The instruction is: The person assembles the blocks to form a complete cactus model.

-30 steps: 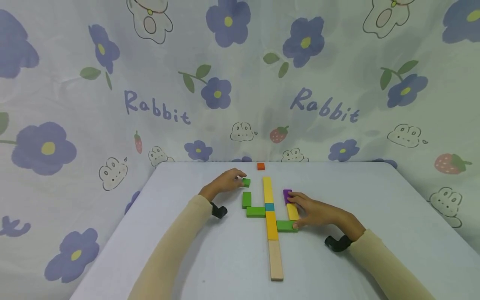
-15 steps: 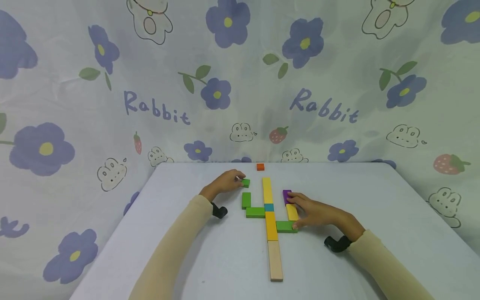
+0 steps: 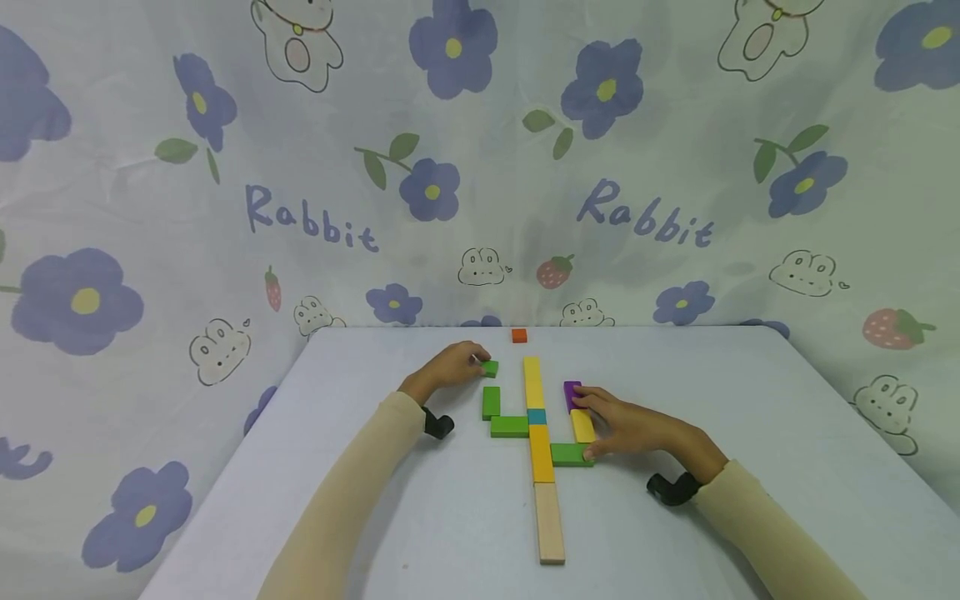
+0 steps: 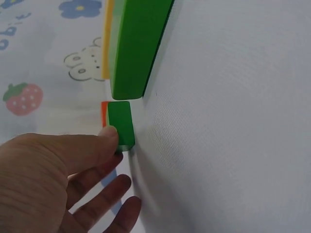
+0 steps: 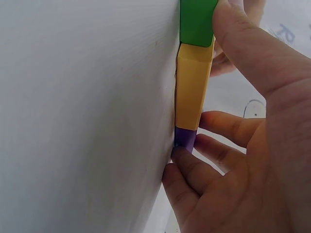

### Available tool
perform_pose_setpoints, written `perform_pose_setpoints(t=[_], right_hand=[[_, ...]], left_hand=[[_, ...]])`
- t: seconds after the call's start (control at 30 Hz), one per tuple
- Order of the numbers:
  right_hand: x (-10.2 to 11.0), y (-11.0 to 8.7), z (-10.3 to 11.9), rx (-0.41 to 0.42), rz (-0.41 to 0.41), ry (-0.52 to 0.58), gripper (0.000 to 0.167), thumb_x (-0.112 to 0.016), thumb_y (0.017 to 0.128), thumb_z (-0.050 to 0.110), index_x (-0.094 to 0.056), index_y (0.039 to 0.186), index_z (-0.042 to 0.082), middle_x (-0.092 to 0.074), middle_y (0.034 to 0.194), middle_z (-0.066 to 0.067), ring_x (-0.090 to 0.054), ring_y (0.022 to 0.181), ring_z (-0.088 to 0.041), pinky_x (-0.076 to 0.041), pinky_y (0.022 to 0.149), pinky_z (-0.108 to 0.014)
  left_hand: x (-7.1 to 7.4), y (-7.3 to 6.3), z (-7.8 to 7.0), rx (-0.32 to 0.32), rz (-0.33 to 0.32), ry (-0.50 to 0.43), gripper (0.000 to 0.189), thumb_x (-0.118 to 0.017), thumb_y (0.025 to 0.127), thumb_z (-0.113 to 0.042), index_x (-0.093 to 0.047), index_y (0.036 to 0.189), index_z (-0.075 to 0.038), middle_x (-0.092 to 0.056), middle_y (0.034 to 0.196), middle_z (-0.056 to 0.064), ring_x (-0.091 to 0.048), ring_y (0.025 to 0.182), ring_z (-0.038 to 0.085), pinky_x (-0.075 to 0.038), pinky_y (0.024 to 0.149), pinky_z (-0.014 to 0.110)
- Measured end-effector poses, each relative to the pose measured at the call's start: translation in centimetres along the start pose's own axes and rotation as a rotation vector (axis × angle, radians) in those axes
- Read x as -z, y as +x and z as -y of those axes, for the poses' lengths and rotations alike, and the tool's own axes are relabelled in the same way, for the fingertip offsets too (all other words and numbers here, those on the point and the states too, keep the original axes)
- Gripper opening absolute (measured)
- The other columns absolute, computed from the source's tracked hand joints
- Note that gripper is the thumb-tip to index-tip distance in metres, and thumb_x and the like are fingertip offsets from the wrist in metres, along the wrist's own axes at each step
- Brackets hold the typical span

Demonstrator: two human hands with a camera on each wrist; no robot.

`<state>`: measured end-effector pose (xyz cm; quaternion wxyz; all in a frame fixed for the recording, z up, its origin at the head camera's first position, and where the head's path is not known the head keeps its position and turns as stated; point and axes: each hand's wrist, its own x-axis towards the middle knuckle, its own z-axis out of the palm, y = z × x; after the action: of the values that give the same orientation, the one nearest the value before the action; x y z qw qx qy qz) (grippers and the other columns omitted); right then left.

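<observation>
My left hand (image 3: 455, 365) pinches a small green block (image 3: 490, 368) between thumb and index finger; in the left wrist view this green block (image 4: 121, 124) stands low at the table surface, with the other fingers loosely spread. My right hand (image 3: 637, 422) rests along the right branch. Its thumb touches the green block (image 3: 568, 455) there, and its fingers lie at the purple block (image 3: 572, 396). Between these two sits a yellow block (image 5: 191, 87), end to end with the purple one in the right wrist view.
A central line on the white table (image 3: 337, 533) runs from a yellow block (image 3: 532, 383) through a teal block (image 3: 537, 417) and an orange-yellow block (image 3: 541, 454) to a plain wooden block (image 3: 550, 523). Two green blocks (image 3: 510, 427) form its left branch. An orange-red block (image 3: 519, 336) lies at the far edge.
Both hands keep their places on the blocks, and the blocks stay as they were. The head view has shifted very slightly.
</observation>
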<state>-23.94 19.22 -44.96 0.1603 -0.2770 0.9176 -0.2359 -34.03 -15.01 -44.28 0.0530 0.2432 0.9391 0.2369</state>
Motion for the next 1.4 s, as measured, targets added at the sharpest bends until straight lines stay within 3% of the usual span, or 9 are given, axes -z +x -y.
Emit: perform_pose_setpoints(t=[0.53,0.83,1.4], right_hand=[[0.2,0.0,0.6,-0.010,0.000,-0.016,0.098,-0.082,0.076,0.052,-0.038,0.152,0.007,-0.020,0.166,-0.012,-0.026,0.151,-0.038,-0.030,0.118,-0.056],[0.0,0.2,0.5,-0.011,0.002,-0.018,0.099,-0.082,0.076,0.052,-0.038,0.152,0.007,-0.021,0.165,-0.012,-0.026,0.150,-0.039,-0.031,0.118,-0.057],[0.0,0.1,-0.1,-0.014,-0.001,-0.008,0.099,-0.082,0.075,0.054,-0.038,0.153,0.011,-0.020,0.166,-0.009,-0.025,0.152,-0.036,-0.030,0.118,-0.054]], left_hand=[[0.5,-0.4,0.3,-0.012,-0.006,0.014,0.033,-0.067,0.095,-0.015,-0.067,0.124,-0.001,-0.068,0.120,0.014,-0.063,0.113,0.027,-0.050,0.103,0.042],[0.7,-0.7,0.5,0.039,0.007,-0.064,0.034,-0.069,0.094,-0.020,-0.067,0.124,-0.005,-0.068,0.119,0.010,-0.062,0.112,0.025,-0.052,0.099,0.041],[0.8,-1.5,-1.1,0.026,0.046,-0.063,0.035,-0.069,0.095,-0.027,-0.066,0.126,-0.012,-0.065,0.117,0.003,-0.059,0.110,0.020,-0.053,0.095,0.037]])
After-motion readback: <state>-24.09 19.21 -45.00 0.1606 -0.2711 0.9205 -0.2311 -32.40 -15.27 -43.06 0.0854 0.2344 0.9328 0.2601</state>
